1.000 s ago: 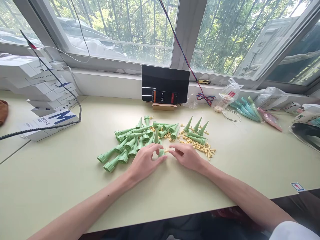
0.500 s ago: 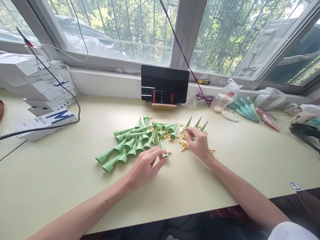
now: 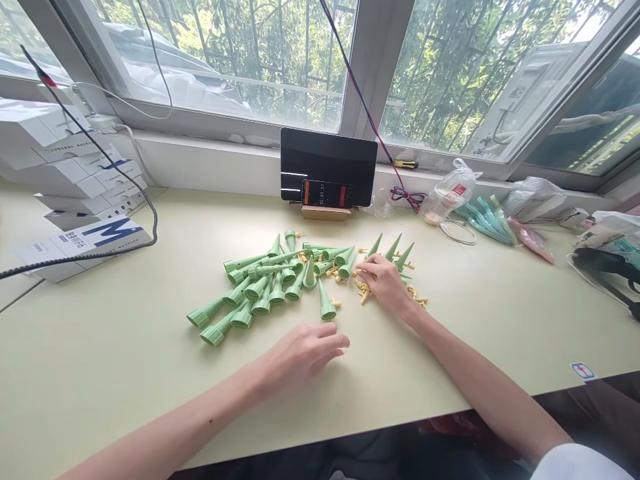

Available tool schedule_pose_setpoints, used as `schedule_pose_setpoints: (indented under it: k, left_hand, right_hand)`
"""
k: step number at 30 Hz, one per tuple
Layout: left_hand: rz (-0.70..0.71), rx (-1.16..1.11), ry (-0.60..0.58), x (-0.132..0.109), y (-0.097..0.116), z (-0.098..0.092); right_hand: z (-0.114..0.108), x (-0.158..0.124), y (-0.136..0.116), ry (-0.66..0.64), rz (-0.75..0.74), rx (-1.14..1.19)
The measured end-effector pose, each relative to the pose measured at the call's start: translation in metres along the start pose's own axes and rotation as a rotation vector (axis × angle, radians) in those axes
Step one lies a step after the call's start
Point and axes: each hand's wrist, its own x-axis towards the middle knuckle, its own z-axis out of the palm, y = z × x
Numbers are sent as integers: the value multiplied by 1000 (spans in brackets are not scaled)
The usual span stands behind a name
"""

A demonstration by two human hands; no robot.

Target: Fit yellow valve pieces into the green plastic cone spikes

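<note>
Many pale green plastic cones with ribbed collars, like plant watering spikes, lie in a pile [image 3: 257,287] on the table. A single green cone [image 3: 327,305] lies at the pile's right end, apart from my left hand. My left hand [image 3: 313,350] is just in front of that cone, fingers loosely bent, with nothing seen in it. My right hand [image 3: 385,280] is over the small yellow plastic pieces [image 3: 365,293], thumb and fingertips pinched together; what lies between them is hidden. Behind my right hand, several green cones [image 3: 392,248] point upward.
A black tablet [image 3: 330,157] and a phone [image 3: 327,194] lean against the window ledge. White boxes [image 3: 85,173] are stacked at the left, with a black cable [image 3: 145,193] across them. Plastic bags [image 3: 453,193] and blue-green packets [image 3: 485,220] lie at the back right.
My left hand has drawn back toward me from the single green cone, leaving it on the table. My right hand has shifted slightly left and down, away from the upright cones.
</note>
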Motion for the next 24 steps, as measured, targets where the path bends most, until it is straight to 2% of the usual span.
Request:
schedule_pose_setpoints:
  k: [13,24]
  left_hand:
    - [54,25,-2,0,2,0]
    - [35,-46,39,2,0,-1]
  right_hand:
    - [5,0,7,-62,-62,7]
    - [4,-1,3,-77,-22,-47]
